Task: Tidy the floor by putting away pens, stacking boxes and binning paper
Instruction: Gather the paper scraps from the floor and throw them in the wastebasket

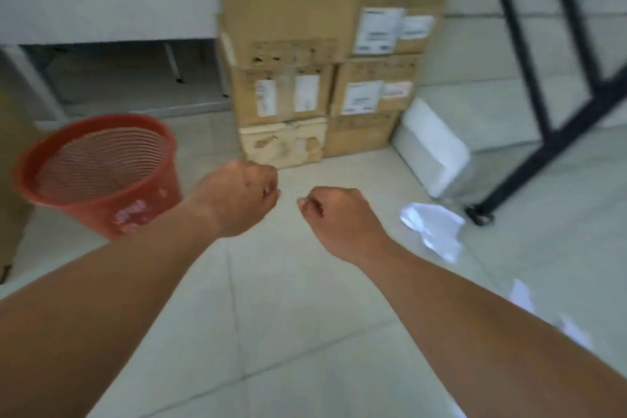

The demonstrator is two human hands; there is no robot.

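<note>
We noted left hand point(241, 197) fisted, empty — red bin point(112, 119) to its left, right hand point(336, 217) likewise fisted, crumpled paper point(431, 231) to its right.

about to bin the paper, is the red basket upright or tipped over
Upright: the red basket stands on its base on the floor, open rim facing up. Its slight lean looks like wide-angle lens distortion.

Pale grey tiled floor point(288, 299), red plastic mesh wastebasket point(101, 176) standing at the left, stack of brown cardboard boxes point(325, 78) at the back, flat white packet point(434, 146) leaning just beside them, crumpled white paper point(432, 231) near the foot of a black metal frame point(549, 142), blurred white paper scraps point(522, 295) at the right.
</note>
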